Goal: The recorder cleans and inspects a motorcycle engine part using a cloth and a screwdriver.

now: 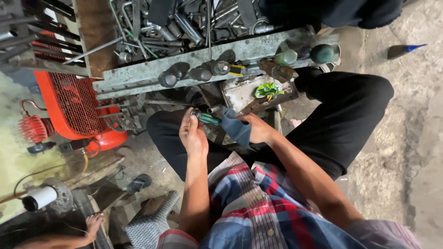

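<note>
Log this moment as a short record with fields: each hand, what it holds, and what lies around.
left hand: left hand grips the green handle of a screwdriver
right hand: right hand holds a blue-grey rag against the tool's far end
posture: seated, knees in black trousers spread apart
ahead: metal rack with tool handles stuck through it, sockets and wrenches behind
to the left: orange machine with mesh guard
lower left: another person's hand

The left hand [193,134] grips a green-handled tool [206,118]. The right hand [259,129] holds a blue-grey cloth [234,127] against it.
</note>
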